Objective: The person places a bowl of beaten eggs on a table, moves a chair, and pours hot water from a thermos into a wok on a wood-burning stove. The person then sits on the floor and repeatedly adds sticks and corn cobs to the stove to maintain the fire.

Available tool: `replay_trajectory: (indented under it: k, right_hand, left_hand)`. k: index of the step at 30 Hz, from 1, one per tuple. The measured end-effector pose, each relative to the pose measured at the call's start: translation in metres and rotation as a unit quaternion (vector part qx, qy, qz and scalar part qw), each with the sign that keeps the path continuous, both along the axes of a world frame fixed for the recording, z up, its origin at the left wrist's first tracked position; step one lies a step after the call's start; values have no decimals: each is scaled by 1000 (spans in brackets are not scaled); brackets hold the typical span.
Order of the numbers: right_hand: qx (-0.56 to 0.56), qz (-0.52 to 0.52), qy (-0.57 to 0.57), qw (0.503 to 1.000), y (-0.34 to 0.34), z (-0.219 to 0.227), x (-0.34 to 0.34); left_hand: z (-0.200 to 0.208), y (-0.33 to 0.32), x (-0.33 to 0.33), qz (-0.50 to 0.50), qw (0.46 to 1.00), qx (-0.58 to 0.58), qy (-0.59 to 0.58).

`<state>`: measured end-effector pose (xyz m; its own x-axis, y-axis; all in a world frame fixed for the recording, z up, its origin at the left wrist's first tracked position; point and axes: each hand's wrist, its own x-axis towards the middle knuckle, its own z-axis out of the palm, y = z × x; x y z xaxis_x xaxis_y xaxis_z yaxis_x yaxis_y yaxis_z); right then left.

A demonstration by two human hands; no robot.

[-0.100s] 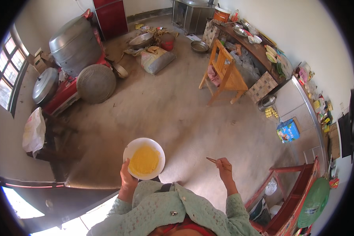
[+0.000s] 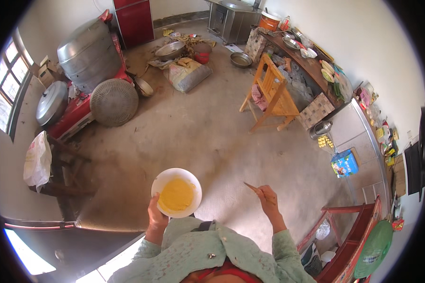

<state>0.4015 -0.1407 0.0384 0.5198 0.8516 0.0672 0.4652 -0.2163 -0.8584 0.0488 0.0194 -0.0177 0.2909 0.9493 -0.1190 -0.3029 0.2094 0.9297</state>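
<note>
My left hand [image 2: 157, 216] is closed on the left rim of a white bowl [image 2: 197, 194], held in front of my body. Inside the bowl lies a thick yellow mixture [image 2: 176, 195], perhaps batter or beaten egg. To the right, apart from the bowl, my right hand [image 2: 268, 199] grips a pair of brown chopsticks [image 2: 250, 187]. Their tips point up and left, over the floor, touching nothing.
A wooden chair [image 2: 270, 96] stands ahead on the right, by a long cluttered counter [image 2: 311, 70]. Farther off lie a full sack [image 2: 189, 74] and metal basins. A large metal steamer [image 2: 87, 56] is at the left. Close on the right is a red wooden frame [image 2: 352, 240].
The bowl and my left hand have shifted slightly right and down in the view. The chopsticks have moved a little left and up. Both hands keep their hold.
</note>
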Motion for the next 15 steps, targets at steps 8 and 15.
replay_trajectory:
  k: [8, 15]
  right_hand:
    - [98, -110, 125, 981, 132, 47, 41]
    - [170, -274, 155, 934, 165, 62, 83]
  left_hand:
    - [23, 163, 59, -70, 953, -244, -166]
    - [-60, 240, 122, -38, 983, -153, -98]
